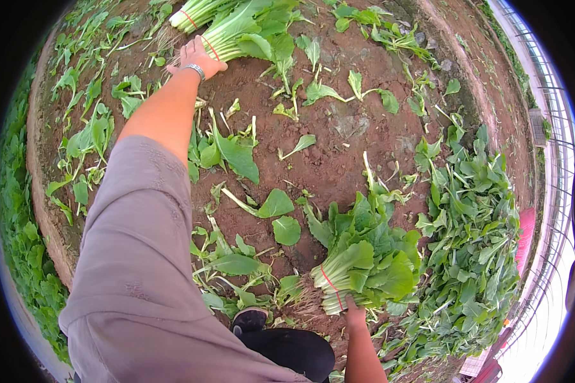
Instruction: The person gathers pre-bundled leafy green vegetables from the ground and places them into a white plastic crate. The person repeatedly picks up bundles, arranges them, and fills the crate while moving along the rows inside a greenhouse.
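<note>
My left hand (202, 58), with a metal-banded watch (194, 71) on its wrist, reaches far forward. It lies against the root end of a bundle of leafy greens (249, 36), whose pale stems are tied with a red band. How firmly its fingers grip is hidden. Beside that bundle lies another banded bundle (194, 14). Close to my body, my right hand (354, 309) holds a third bundle (364, 268) low on its stems, thumb on top and fingers mostly hidden. A red band (333, 287) circles these stems, and thin roots (304, 301) trail to the left.
Loose leaves (273, 206) are scattered over brown soil (316, 163). A large heap of greens (474, 249) lies to the right, with a pink object (525, 234) behind it. Growing plants (19, 215) line the left side. My shoe (250, 318) is below.
</note>
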